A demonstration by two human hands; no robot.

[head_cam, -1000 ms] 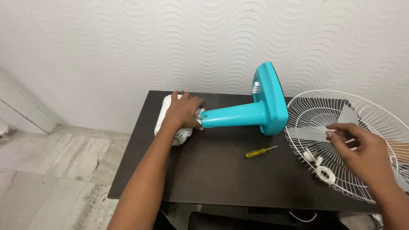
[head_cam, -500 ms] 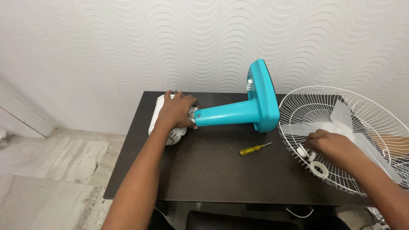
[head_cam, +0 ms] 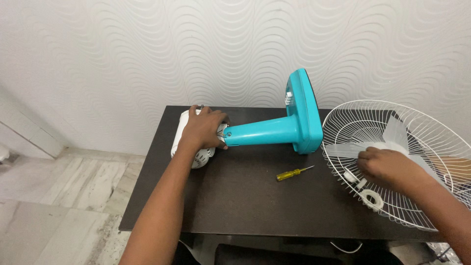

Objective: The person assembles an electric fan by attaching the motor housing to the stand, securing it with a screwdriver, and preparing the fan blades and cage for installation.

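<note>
**Fan in pieces, both hands down**

My left hand point(head_cam: 205, 130) is wrapped over the white motor point(head_cam: 189, 142), fingers curled round the housing, pressing it onto the dark table point(head_cam: 235, 196). Motor lies on its side at the table's back-left, w/ the teal stand point(head_cam: 274, 128) running off to the right from it; stand's base point(head_cam: 304, 110) is tipped up on edge near the wall.

My right hand point(head_cam: 382, 164) is inside the white wire grille point(head_cam: 417, 122) at the table's right end, knuckles up, fingers curled down on the clear blade point(head_cam: 395, 135) that lies in the grille. Can't tell whether they're pinching anything, fingertips are hidden under the hand. Just beside that hand, toward me, a white ring point(head_cam: 369, 198) and a small white cap point(head_cam: 349, 175) lie in the grille.

Yellow-handled screwdriver point(head_cam: 292, 172) lies on the table btw. stand and grille, untouched, tip pointing right.
</note>
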